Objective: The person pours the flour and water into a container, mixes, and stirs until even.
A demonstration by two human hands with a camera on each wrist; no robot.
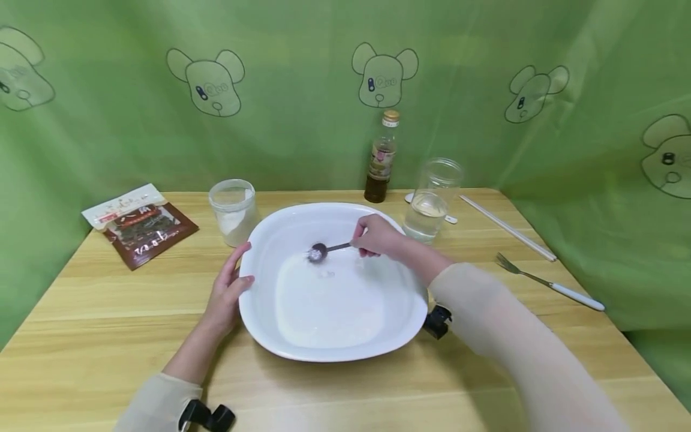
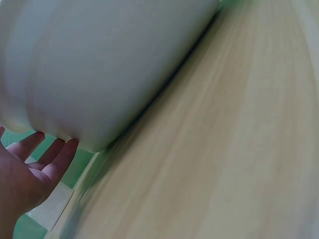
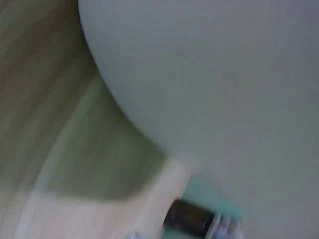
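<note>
A white basin [image 1: 335,324] stands in the middle of the wooden table. On its left side my left hand [image 1: 224,294] holds the rim, with two fingertips at the edge; the left wrist view shows several fingers [image 2: 62,157] against the outer wall [image 2: 109,64]. My right hand [image 1: 378,235] reaches over the basin and pinches the handle of a small dark spoon [image 1: 320,251]. White powder lies at the spoon's bowl, low inside the basin. In the right wrist view the basin's blurred outer wall [image 3: 209,89] hides the right hand.
Behind the basin stand a jar of white powder [image 1: 235,216], a bottle of dark liquid [image 1: 380,165] and a glass of clear liquid [image 1: 429,210]. A brown food packet [image 1: 143,225] lies left; chopsticks [image 1: 510,229] and a fork [image 1: 550,284] lie right. Green curtain [image 1: 302,120] surrounds the table.
</note>
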